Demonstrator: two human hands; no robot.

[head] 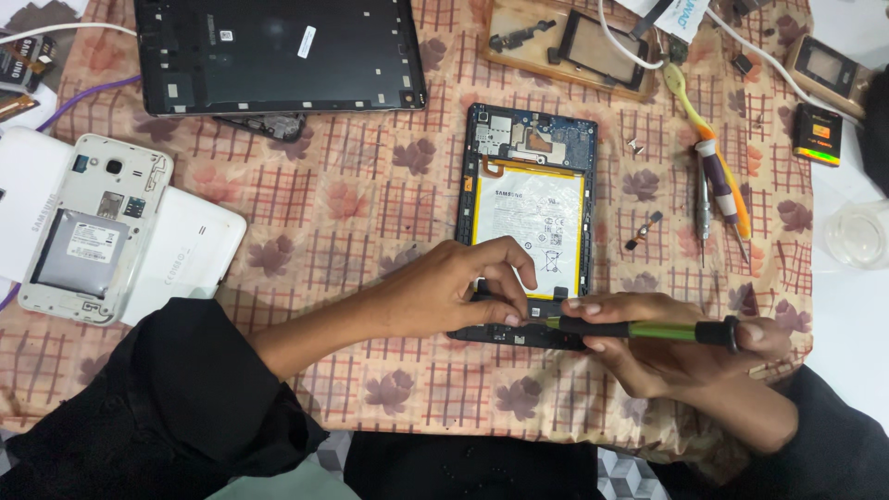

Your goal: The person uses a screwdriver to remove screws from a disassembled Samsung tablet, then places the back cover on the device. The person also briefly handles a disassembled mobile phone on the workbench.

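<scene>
An opened small tablet (528, 199) lies face down on the patterned cloth, its white battery (530, 222) and blue circuit board (532, 139) exposed. My left hand (458, 287) rests on the tablet's near end, fingertips pinching at its bottom edge. My right hand (667, 343) grips a green and black screwdriver (648, 330) lying almost level, its tip pointing left at the tablet's bottom edge beside my left fingertips. Black sleeves cover both my forearms.
A large black tablet back (278, 56) lies at the top left. A white phone with its back off (93, 227) sits on a white cover at left. Two more screwdrivers (718, 185), loose screws, a wooden tray with a screen frame (579, 46) and a glass cup (857, 233) lie to the right.
</scene>
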